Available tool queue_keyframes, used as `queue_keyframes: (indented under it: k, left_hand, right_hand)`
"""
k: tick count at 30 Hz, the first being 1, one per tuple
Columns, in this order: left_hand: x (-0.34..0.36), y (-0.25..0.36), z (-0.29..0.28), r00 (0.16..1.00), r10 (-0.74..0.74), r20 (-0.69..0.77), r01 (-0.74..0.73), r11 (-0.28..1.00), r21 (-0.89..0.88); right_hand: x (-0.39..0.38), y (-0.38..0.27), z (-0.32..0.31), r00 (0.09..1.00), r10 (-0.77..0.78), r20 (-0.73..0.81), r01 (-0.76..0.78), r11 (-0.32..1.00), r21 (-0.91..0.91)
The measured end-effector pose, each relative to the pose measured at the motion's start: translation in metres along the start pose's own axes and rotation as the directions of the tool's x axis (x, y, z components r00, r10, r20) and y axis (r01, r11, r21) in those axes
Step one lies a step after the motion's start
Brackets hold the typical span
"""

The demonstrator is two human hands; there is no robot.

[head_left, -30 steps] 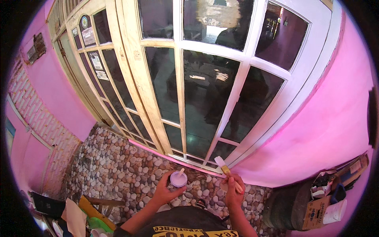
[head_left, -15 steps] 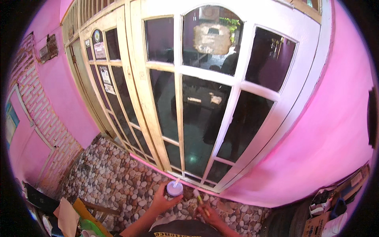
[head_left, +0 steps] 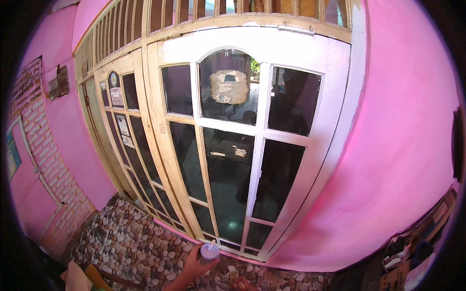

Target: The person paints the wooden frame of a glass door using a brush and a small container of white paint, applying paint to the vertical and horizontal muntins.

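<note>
Left hand point(head_left: 196, 264) wraps snugly round a small white cup point(head_left: 209, 251), held up just before the window frame point(head_left: 252, 194). Right hand point(head_left: 242, 285) barely peeks beside it, grip impossible to tell.

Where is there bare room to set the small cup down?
Left hand holds the small cup. Bare pebble ledge lies left of it, under the door frame. Boxes crowd the right; cardboard the lower left.

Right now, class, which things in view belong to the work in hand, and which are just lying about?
In hand:
left hand
small white pot
window frame

Lying about:
cardboard boxes
cardboard sheets
wall plaque
</note>
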State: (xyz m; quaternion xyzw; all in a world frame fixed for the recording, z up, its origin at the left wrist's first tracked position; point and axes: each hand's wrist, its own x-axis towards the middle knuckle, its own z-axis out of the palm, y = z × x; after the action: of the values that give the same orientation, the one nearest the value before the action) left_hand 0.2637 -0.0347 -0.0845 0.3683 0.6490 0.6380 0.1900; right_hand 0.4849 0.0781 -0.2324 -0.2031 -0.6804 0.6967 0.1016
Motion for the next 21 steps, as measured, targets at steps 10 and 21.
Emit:
queue_keyframes:
  k: [10,21]
  left_hand:
    - [0.009,0.028,0.018,0.997,0.071,0.032,-0.074,0.992,0.101]
    - [0.022,0.029,0.008,0.992,0.034,0.119,-0.027,0.998,-0.061]
  right_hand:
    - [0.009,-0.008,-0.013,0.993,0.059,-0.106,-0.056,0.998,0.036]
    - [0.021,-0.014,-0.011,0.974,0.100,-0.204,-0.089,0.994,0.064]
